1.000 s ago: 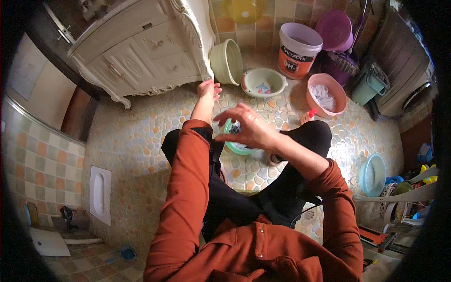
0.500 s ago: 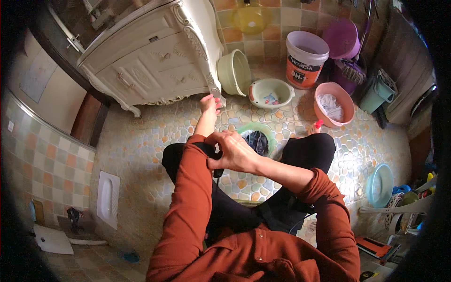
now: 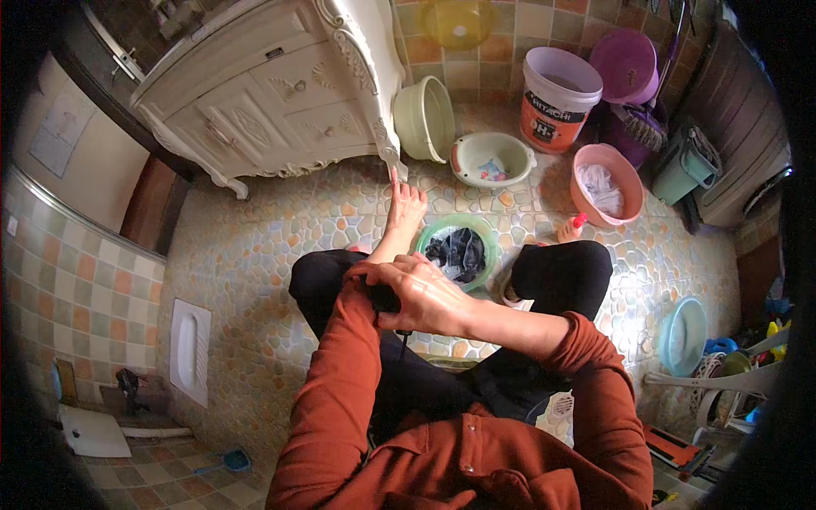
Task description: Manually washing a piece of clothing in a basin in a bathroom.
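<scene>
My left arm reaches forward, and my left hand (image 3: pixel 406 208) is empty with its fingers stretched out, between the cabinet's carved leg and a green basin (image 3: pixel 495 255). My right hand (image 3: pixel 422 293) crosses over and is closed round the rust-red sleeve cuff (image 3: pixel 353 293) at my left forearm. Its thumb and fingers curl about the rolled cloth and a black band-like thing beside it. Dark wet clothes (image 3: pixel 459 253) lie in the green basin, on the floor between my knees. My right sleeve (image 3: pixel 586 348) is pushed up to the elbow.
A white carved cabinet (image 3: pixel 280 102) stands at the far left. Along the wall are a pale upright basin (image 3: pixel 425 119), a baby-style tub (image 3: pixel 501 161), an orange-and-white bucket (image 3: pixel 552 106) and a pink basin (image 3: pixel 625 178) holding white cloth. A red-capped bottle (image 3: pixel 571 228) stands nearby.
My left hand has moved right and its fingers have straightened. My right hand keeps hold of the cuff. More of the green basin and its dark clothes shows now.
</scene>
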A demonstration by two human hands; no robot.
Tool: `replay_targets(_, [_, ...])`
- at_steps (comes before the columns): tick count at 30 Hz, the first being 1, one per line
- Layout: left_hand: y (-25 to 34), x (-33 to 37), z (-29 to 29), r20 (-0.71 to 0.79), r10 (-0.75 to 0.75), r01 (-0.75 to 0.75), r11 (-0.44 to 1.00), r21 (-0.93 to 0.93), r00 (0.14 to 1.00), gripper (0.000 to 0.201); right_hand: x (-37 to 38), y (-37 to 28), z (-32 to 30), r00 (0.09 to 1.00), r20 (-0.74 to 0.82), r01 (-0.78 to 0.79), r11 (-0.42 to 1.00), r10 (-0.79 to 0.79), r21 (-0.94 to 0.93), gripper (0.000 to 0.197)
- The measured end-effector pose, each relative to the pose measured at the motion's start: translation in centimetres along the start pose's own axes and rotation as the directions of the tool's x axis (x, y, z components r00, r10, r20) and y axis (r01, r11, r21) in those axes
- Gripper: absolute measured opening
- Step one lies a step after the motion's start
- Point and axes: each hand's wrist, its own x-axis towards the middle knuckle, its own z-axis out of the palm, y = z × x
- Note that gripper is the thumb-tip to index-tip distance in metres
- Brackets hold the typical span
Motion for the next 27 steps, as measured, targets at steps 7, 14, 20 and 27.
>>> replay_targets(7, [0.2, 1.4, -0.3, -0.013, -0.175, 0.172, 0.978, -0.120, 0.984, 0.020, 0.1, 0.1, -0.5, 1.000, -0.013, -0.015, 0.999, 0.015, -0.033, 0.054])
replay_targets(14, [-1.5, 3.1, -2.3, 0.042, -0.388, 0.350, 0.771, -0.532, 0.921, 0.028, 0.5, -1.0, -1.1, 0.993, -0.069, 0.087, 0.992, -0.094, -0.097, 0.052])
replay_targets(20, [-8.9, 7.0, 1.5, 0.778, -0.040, -0.016, -0.999, -0.039, 0.627, 0.016, 0.9, 0.0, -2.0, 0.998, -0.053, 0.030, 0.985, -0.040, -0.167, 0.051])
replay_targets(27, [-11.1, 7.1, -0.1, 0.820, 0.120, -0.491, -0.749, 0.445, 0.559, 0.026, 0.7, 0.4, -2.2, 0.998, 0.011, 0.060, 0.959, -0.059, -0.278, 0.053])
